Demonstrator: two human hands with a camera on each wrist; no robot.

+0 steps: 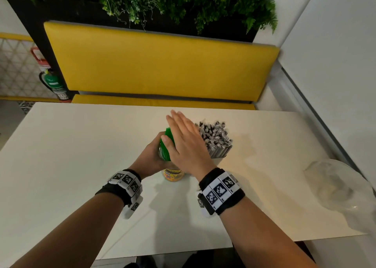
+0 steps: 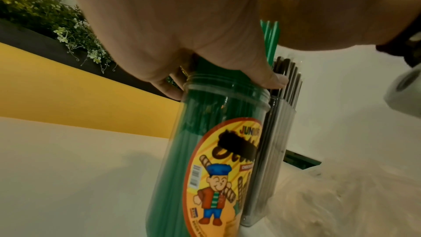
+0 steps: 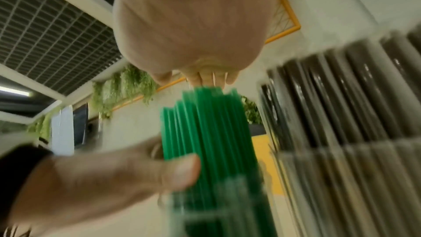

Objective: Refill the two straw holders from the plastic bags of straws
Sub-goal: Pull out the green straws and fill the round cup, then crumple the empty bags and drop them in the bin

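Green straws (image 1: 167, 143) stand upright in a clear labelled jar (image 2: 212, 159) near the surface (image 1: 81, 156) middle. Left hand (image 1: 151, 159) curls round the bundle at the jar's mouth; right hand (image 1: 186, 143), flat and straight-fingered, sits directly above their tips. Wrapped black straws (image 1: 215, 139) fill the holder just right.

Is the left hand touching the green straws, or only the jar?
Touching. In the right wrist view the left hand's thumb presses against the green straws just above the jar rim.
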